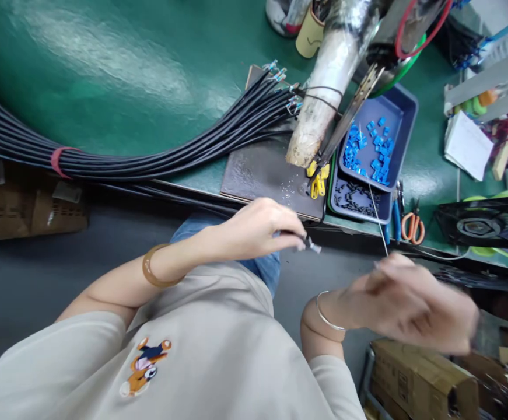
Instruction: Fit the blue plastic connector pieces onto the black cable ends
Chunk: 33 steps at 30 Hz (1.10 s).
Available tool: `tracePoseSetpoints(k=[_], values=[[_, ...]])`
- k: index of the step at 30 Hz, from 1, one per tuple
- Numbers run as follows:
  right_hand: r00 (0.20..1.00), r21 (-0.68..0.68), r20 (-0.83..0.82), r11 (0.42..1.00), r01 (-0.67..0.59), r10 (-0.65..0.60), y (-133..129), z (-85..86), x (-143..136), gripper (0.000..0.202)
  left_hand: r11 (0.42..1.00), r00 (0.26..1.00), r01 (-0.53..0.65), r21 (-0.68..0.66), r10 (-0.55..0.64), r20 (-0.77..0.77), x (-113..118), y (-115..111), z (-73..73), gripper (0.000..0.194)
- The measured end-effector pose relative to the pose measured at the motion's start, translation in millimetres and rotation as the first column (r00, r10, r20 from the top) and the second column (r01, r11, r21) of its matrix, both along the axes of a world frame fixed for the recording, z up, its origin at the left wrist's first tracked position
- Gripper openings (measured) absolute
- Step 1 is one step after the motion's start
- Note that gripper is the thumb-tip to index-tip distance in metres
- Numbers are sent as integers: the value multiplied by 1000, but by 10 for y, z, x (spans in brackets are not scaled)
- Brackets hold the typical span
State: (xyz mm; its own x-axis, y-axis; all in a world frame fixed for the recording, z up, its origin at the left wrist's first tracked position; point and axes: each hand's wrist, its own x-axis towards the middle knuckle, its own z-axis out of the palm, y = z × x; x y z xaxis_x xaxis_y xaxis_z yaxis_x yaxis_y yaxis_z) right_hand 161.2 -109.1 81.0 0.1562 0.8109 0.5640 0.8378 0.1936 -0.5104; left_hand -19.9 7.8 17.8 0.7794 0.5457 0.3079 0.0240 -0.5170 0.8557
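Observation:
My left hand (265, 227) is closed around the end of a black cable (286, 233). A small pale tip (314, 247) sticks out past its fingertips, too blurred to make out in detail. To the right, my right hand (415, 303) is smeared by motion with its fingers curled in. A thin white strand (378, 219) runs from its fingertips up across the front of the trays. Near the bench edge, a yellow cutting tool (318, 179) lies on a dark board (258, 175), beyond my left hand.
A bundle of black cables (170, 154), tied with a red band (59, 162), crosses the green bench. Blue pieces fill part of one tray (405, 125), above another tray (382, 213) of small black pieces. Orange-handled scissors (412, 226) and a fan (483, 224) lie to the right.

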Motion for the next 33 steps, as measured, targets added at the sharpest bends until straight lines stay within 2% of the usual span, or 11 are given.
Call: tracePoseSetpoints(k=[1, 3, 5, 7, 9, 11, 12, 15, 23, 29, 33], values=[[998, 57, 28, 997, 48, -50, 89, -30, 19, 25, 969, 976, 218, -120, -218, 14, -49, -30, 41, 14], [976, 113, 131, 981, 160, -174, 279, -107, 117, 15, 754, 827, 552, -357, -549, 121, -173, -72, 85, 11], [931, 12, 276, 970, 244, -238, 436, -178, 293, 18, 549, 772, 609, -572, -576, 269, -300, -104, 70, 10], [895, -136, 363, 936, 325, -258, 542, -234, 512, 19, 443, 884, 458, -771, -318, 342, -402, -137, 10, 17], [881, -222, 379, 896, 384, -283, 614, -281, 714, 19, 356, 947, 265, -896, 77, 311, -466, -170, -62, 22], [873, -295, 382, 855, 427, -304, 676, -322, 851, 19, 283, 885, 129, -950, 399, 239, -490, -191, -118, 20], [870, -327, 384, 836, 440, -308, 706, -338, 889, 18, 262, 842, 90, -961, 495, 214, -487, -195, -135, 19], [869, -397, 392, 797, 456, -302, 785, -356, 919, 16, 273, 791, 54, -961, 576, 208, -436, -184, -150, 19], [838, -406, 439, 761, 506, -324, 828, -297, 1060, 11, 531, 847, -35, -847, 466, 256, -169, -138, -110, 16], [873, -307, 376, 846, 435, -312, 909, -469, 1144, 15, 597, 870, -147, -789, 457, 183, -3, -157, -107, 12], [903, -324, 334, 866, 380, -271, 997, -567, 1164, 12, 609, 856, -185, -772, 485, 177, 60, -139, -132, 14]])
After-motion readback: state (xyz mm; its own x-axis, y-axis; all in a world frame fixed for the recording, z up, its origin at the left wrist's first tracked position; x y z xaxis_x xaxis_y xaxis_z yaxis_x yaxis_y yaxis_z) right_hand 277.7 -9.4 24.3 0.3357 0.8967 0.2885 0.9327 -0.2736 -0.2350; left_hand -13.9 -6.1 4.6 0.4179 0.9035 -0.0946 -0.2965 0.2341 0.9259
